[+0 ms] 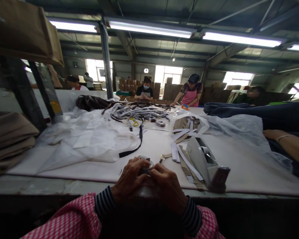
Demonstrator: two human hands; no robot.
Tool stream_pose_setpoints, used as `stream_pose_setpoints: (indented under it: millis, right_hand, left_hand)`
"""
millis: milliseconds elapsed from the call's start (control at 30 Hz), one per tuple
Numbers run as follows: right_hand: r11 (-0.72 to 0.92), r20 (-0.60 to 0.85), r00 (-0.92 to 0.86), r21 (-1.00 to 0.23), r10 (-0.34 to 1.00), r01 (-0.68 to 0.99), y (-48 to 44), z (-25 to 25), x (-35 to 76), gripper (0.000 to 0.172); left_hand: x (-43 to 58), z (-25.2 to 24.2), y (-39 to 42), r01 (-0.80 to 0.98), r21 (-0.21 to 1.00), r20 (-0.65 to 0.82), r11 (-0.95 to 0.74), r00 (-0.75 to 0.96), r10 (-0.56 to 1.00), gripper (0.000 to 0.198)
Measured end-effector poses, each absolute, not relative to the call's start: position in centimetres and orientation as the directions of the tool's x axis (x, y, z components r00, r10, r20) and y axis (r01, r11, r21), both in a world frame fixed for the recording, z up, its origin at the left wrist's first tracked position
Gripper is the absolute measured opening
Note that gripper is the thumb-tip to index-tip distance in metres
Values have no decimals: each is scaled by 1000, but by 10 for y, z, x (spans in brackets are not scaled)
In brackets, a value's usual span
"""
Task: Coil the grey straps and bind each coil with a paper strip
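Small tape roll — between left hand and right hand, near table edge

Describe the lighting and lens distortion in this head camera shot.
In the head view, the long white fluorescent ceiling tubes glare and the bright factory windows burn out to white; the wide lens bows the near edge of the white work table; the left hand and right hand sit dim low in the frame, above a nearly black foreground.

White worktable with plastic bags, straps
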State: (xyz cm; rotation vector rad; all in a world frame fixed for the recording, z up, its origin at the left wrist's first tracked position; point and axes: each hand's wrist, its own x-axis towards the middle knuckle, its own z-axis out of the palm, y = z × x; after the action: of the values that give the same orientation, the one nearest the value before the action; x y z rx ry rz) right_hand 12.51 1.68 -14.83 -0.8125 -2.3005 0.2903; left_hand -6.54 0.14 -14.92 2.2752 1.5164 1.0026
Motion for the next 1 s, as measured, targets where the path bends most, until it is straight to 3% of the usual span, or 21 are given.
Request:
stream_pose_setpoints:
  millis: [167,400,500,600,667,800,1000]
  right_hand:
    - [622,421,-494,-693,760,366,32,-138,123,16]
    - [479,268,-584,-844,766,241,56,-128,119,17]
    - [406,192,-639,-890,745,206,65,-124,118,28]
    - [378,171,-663,-908,729,182,71,-125,115,8]
    - [381,193,-652,-911,733,158,72,-129,113,7]
    - [407,253,-622,-906,741,116,72,-133,111,10]
    - [405,202,-719,-907,665,119,68,-109,116,3]
  left_hand:
    - [-65,-151,-1,573,741,372,-351,85,924,41]
    - [-66,-153,-1,596,692,394,-408,162,905,67]
    - [-67,-150,-2,600,684,411,-415,152,899,65]
    - [-67,-148,-3,635,678,401,-371,104,910,63]
    - [-67,-148,-3,687,647,378,-331,88,922,51]
    - [-71,-141,-2,797,443,378,-411,249,892,11]
    - [-87,-128,4,755,305,382,-581,461,801,10]
